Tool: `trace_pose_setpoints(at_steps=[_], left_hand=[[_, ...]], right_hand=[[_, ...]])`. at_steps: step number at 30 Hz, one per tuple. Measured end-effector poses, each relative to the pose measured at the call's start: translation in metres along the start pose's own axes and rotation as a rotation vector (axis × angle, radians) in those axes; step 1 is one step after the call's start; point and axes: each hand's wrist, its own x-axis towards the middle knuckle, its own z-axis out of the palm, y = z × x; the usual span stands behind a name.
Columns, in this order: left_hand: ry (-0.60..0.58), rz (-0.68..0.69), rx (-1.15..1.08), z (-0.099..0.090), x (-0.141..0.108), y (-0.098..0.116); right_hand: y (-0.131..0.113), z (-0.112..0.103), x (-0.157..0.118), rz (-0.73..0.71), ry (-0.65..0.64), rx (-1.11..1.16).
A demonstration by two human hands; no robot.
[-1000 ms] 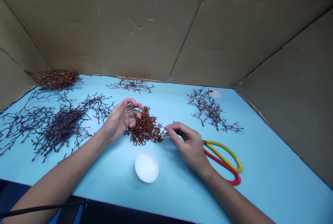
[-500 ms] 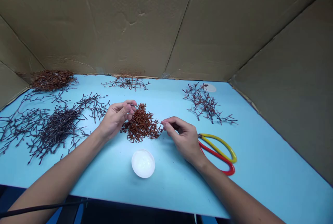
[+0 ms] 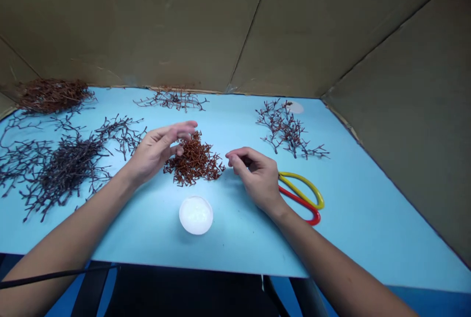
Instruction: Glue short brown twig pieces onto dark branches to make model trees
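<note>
A loose heap of short reddish-brown twig pieces (image 3: pixel 196 162) lies mid-table. At its left edge, my left hand (image 3: pixel 160 147) is open, thumb and fingers apart, and no object shows between them. My right hand (image 3: pixel 255 172) is to the right of the heap, its thumb and index finger pinched together. Whatever those fingertips hold, if anything, is too small to make out. Below the heap stands a small white bowl (image 3: pixel 196 215) with something whitish in it. Scissors with one yellow and one red handle (image 3: pixel 303 192) lie partly behind my right hand, their blades hidden.
Dark branching twigs (image 3: pixel 68 165) spread across the left side. Behind them sits a reddish-brown bundle (image 3: pixel 53 95). Thin twigs (image 3: pixel 174 98) lie at the back, and more branches (image 3: pixel 287 128) at the back right beside a white disc (image 3: pixel 295 107). Cardboard walls (image 3: pixel 165 27) enclose the table.
My left hand's fingers have spread apart from a near-pinch. My right hand keeps its pinch beside the heap. The whole view has shifted slightly, so the table's things appear higher and further left.
</note>
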Motion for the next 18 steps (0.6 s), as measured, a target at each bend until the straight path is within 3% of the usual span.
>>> trace_pose_setpoints(at_steps=[5,13,18], left_hand=[[0.011,0.064,0.056,-0.0012,-0.0008,-0.0011],[0.036,0.047,0.04,-0.0023,-0.0007,-0.0015],[-0.03,0.062,0.175,-0.0015,-0.0019,0.0006]], right_hand=[[0.002,0.0003,-0.0001,-0.002,0.011,0.008],[0.0006,0.0016,-0.0028,-0.009,-0.01,0.006],[-0.0009,0.002,-0.0021,-0.008,-0.006,0.014]])
